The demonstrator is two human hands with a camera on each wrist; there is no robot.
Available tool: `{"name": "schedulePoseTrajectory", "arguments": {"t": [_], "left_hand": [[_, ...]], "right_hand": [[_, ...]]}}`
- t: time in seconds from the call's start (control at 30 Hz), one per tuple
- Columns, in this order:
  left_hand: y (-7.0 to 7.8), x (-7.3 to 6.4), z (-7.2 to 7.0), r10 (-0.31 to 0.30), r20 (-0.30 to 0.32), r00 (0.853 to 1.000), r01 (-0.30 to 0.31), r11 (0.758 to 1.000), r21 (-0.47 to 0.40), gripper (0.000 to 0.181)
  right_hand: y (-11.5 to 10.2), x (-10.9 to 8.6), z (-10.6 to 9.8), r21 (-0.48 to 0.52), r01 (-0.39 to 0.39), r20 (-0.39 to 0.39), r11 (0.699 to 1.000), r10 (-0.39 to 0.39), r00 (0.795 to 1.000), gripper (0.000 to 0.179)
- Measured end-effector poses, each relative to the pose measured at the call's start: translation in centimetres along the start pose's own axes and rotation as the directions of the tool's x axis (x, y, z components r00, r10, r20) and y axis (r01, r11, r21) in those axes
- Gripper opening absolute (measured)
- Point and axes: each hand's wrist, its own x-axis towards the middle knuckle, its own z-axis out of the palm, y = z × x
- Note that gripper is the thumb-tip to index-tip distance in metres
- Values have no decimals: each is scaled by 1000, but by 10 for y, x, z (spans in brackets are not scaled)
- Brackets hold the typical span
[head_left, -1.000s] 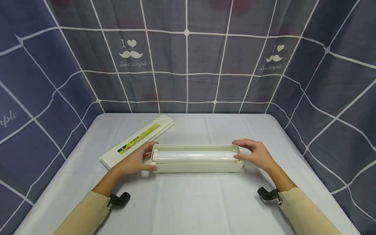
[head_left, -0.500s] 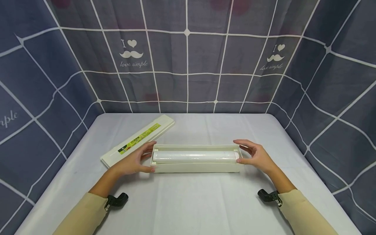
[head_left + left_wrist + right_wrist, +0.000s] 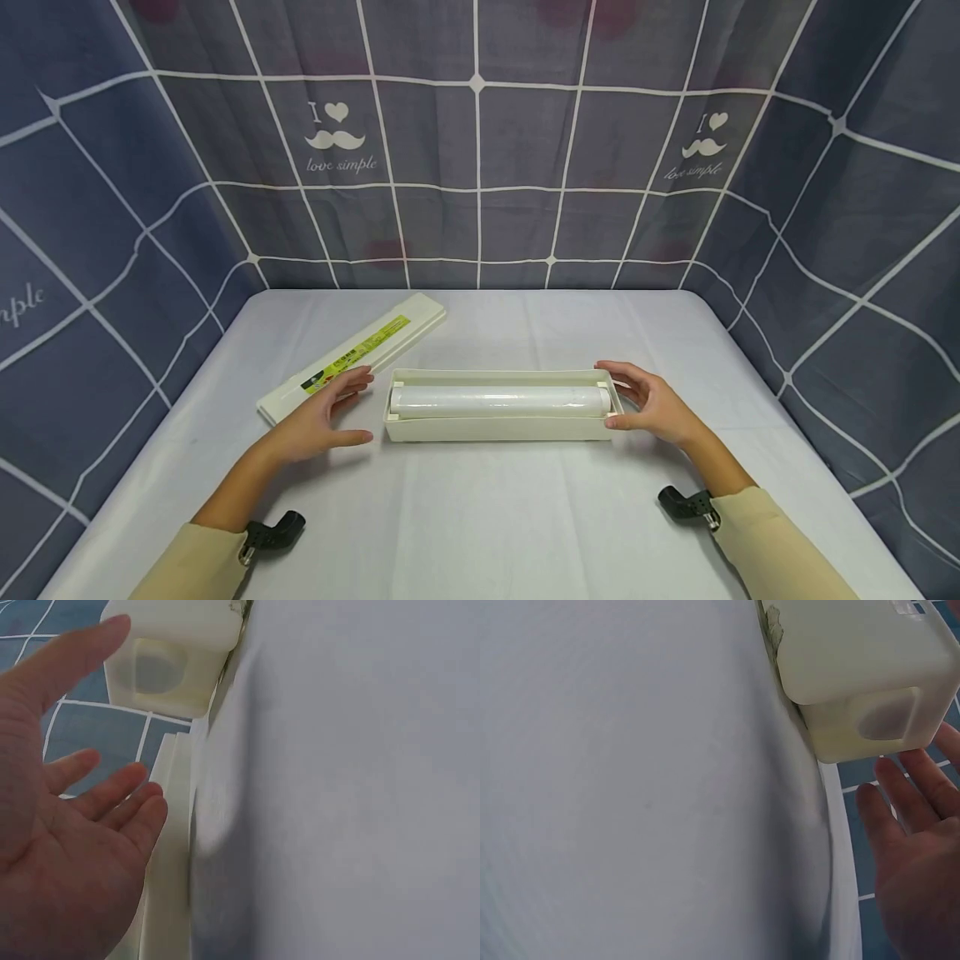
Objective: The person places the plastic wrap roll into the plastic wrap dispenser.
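A long cream plastic box (image 3: 495,429) lies crosswise on the table with its top uncovered. Inside it rests a roll of clear plastic wrap (image 3: 495,402). My left hand (image 3: 318,421) is apart from the box's left end, thumb and fingers spread and holding nothing; the left wrist view shows its palm beside the box's end (image 3: 169,667). At the opposite end is my right hand (image 3: 652,408), its thumb by the front corner and its fingers by the back one. Those fingers look loosely extended in the right wrist view, fingertips right at the box's end wall (image 3: 862,712).
Behind my left hand a cream lid (image 3: 408,321) with a yellow-green label lies slantwise. A white cloth (image 3: 510,517) covers the table. Dark checked curtains (image 3: 517,217) stand around its back and sides.
My left hand has let go of the box's left end and drawn back to the left. The right hand has shifted slightly outward at its end. Box, roll and lid have stayed put.
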Motion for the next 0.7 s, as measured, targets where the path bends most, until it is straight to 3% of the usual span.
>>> {"name": "schedulePoseTrajectory", "arguments": {"t": [0.2, 0.4, 0.7], "left_hand": [[1, -16, -2, -32, -82, 996, 35, 999, 40, 92], [-3, -31, -5, 28, -157, 987, -29, 1000, -4, 84], [-1, -48, -15, 94, -240, 966, -86, 995, 43, 69]], "right_hand": [[0, -1, 0, 21, -25, 33, 999, 25, 999, 90], [0, -3, 0, 50, -60, 76, 997, 56, 996, 98], [-4, -4, 0, 69, -82, 62, 994, 78, 995, 100]]}}
